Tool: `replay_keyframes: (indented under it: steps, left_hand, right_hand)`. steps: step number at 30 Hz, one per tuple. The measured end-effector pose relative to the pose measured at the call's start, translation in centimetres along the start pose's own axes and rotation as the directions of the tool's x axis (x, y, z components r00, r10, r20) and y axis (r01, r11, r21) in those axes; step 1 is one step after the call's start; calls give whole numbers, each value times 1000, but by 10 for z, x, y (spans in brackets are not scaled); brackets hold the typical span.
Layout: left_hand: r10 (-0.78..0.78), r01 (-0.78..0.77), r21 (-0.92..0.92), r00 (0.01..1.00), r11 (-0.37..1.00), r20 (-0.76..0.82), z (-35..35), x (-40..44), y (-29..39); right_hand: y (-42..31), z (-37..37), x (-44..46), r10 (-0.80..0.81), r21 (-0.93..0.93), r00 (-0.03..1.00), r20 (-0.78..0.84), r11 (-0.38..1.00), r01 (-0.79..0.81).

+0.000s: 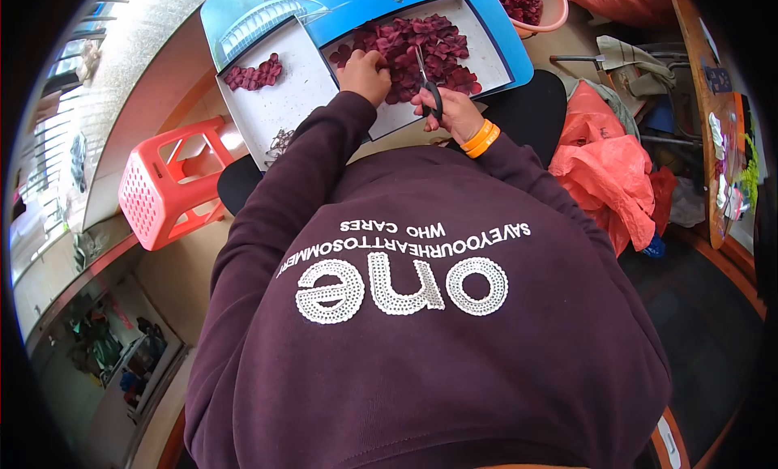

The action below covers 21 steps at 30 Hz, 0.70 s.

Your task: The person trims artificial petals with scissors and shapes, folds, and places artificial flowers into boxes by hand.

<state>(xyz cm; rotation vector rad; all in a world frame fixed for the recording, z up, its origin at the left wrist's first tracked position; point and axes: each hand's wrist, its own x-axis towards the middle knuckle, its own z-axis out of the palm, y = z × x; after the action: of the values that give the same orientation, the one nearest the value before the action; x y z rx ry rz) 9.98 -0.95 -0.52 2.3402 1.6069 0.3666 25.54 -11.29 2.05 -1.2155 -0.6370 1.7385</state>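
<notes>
My right hand [454,114] grips a pair of scissors [433,96] by its black handles, the silver blades pointing away from me over a pile of dark red artificial flower petals [417,44]. An orange wristband [482,138] circles that wrist. At the near left edge of the pile, my left hand [366,74] has its fingers curled and closed against the petals; what is between the fingertips is hidden. The petals lie in the right compartment of a shallow blue tray with white insides [308,112]. A smaller petal cluster [255,72] sits in the left compartment.
Thin dark scraps [279,145] lie in the tray's near left corner. A pink stool [166,181] stands left. Beyond the tray at right is a pink basin [555,7] with more petals. Red plastic bags [604,165] lie right, by a folded metal frame [640,64].
</notes>
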Motion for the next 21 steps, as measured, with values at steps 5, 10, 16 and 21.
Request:
replay_keyframes:
  steps: [5,10,16,21]
  left_hand:
    - [-252,396,-814,915,425,314,-33,-14,-2]
    - [-366,405,-898,820,-172,440,-65,-38,7]
    - [-370,229,-967,893,-111,254,-66,-52,10]
    - [-364,108,-994,925,-10,104,-63,-57,11]
  right_hand:
    - [-19,7,-13,87,122,956,280,985,-125]
    - [-34,28,-14,189,187,832,522,926,-328]
    - [-43,42,-13,251,100,857,451,939,-328]
    - [-45,44,-13,266,92,849,458,935,-342]
